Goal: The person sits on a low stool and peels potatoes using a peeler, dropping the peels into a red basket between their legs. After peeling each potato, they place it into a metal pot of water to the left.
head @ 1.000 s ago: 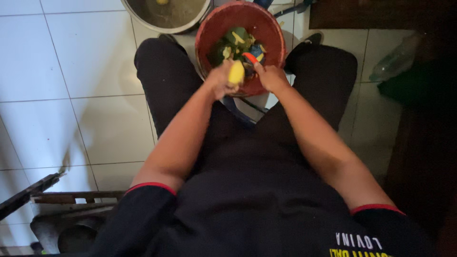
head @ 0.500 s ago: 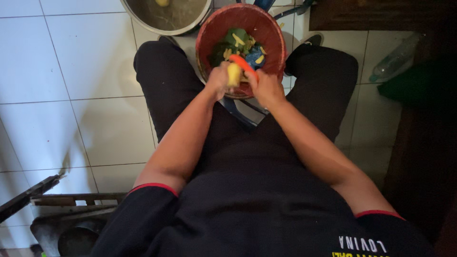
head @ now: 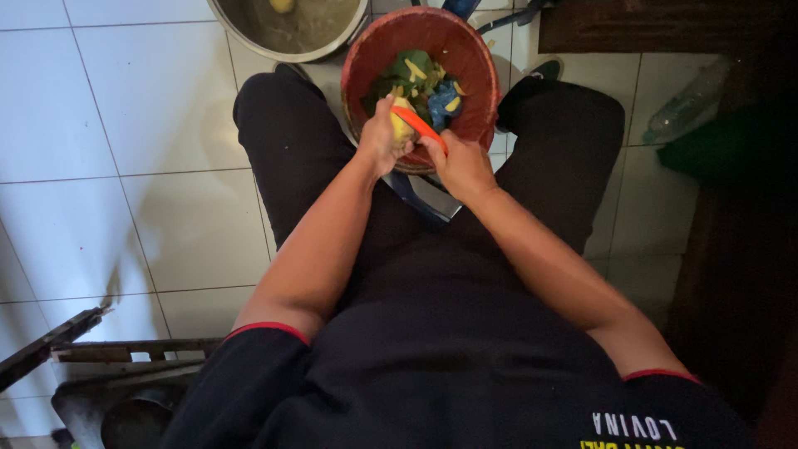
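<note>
- Metal pot (head: 249, 33) on white tiled floor (head: 150, 125), up-left of the fingers.
- Left hand (head: 381, 137): fingers closed around a yellow peeled vegetable (head: 401, 126).
- Orange peeler (head: 420, 129) lies across the vegetable, gripped by right hand (head: 461, 166), fingers closed.
- Red bowl (head: 478, 75) of peels just beyond the fingertips.

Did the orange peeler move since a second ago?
Yes. The orange peeler swung from pointing at the red bowl's middle to lying across its near rim.

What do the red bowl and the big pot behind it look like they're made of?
The red bowl looks like plastic: uniform matte colour, thin rim. The pot looks like metal, probably steel or aluminium: a dull grey wall with a soft sheen.
</note>
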